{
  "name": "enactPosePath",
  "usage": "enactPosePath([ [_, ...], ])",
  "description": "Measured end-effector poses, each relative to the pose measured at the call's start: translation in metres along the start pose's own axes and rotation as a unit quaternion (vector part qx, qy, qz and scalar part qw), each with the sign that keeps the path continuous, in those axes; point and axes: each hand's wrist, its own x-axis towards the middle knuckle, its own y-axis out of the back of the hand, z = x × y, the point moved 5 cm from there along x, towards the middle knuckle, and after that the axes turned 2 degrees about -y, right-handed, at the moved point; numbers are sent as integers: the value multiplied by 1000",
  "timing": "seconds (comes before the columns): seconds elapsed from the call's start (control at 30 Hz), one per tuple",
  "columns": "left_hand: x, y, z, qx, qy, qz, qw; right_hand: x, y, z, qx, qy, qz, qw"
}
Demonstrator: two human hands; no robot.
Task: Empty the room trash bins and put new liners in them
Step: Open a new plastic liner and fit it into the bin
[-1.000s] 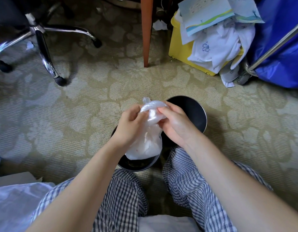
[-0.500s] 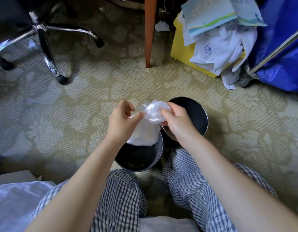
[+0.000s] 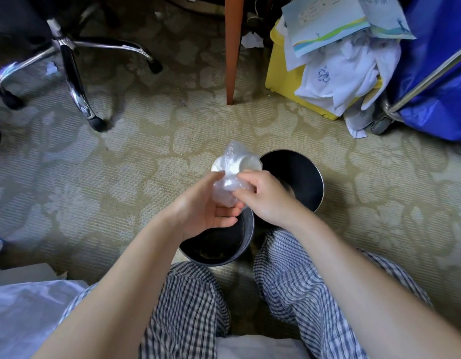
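Observation:
Two dark round trash bins stand on the carpet before my knees: the near bin (image 3: 246, 235) and, to its right and farther away, the far bin (image 3: 313, 182). Both look bare inside. Above the near bin I hold a small clear plastic bag (image 3: 230, 174), bunched up, with its top sticking up past my fingers. My left hand (image 3: 202, 208) cups the bag from below and the left, palm turned up. My right hand (image 3: 263, 194) pinches the bag from the right.
An office chair's chrome base (image 3: 71, 63) stands at the back left. A wooden table leg (image 3: 233, 47) rises at the back centre. A yellow box (image 3: 284, 79) piled with papers and white cloth sits beside a blue cart bag (image 3: 442, 73). White plastic (image 3: 19, 314) lies at my left knee.
The bag hung down into the near bin a second ago. Both hands have gathered it up into a small bunch above the rim, and my left palm has turned upward.

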Motion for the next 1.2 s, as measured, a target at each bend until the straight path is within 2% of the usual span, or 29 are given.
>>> enactPosePath([
  [0.07,0,1,0,9,-10,11,1000,-2,-7,-2,-43,9,-49,998],
  [0.17,1,3,-2,9,-14,33,999,-6,-7,-5,-49,-1,-105,993],
  [0.27,1,3,-8,50,2,87,995,-11,-10,-4,-78,-33,-151,985],
  [0.33,1,4,-8,119,2,132,984,-12,-13,-5,-84,-40,-149,984],
  [0.43,3,5,-2,195,-40,144,969,-10,-11,-9,-32,-30,-86,995],
  [0.57,4,6,7,200,-97,131,966,-9,-2,-15,28,25,16,999],
  [0.7,5,7,6,219,-114,127,961,-4,7,-6,29,5,84,996],
  [0.8,6,10,8,193,-109,106,969,-1,9,-3,44,3,74,996],
  [0.93,1,6,9,143,-90,12,985,-1,9,-7,87,1,40,995],
  [1.03,-3,0,8,161,-87,-42,982,-1,7,-6,88,-12,23,996],
  [1.2,-1,3,4,179,-94,-74,976,3,3,-4,88,-45,-30,995],
])
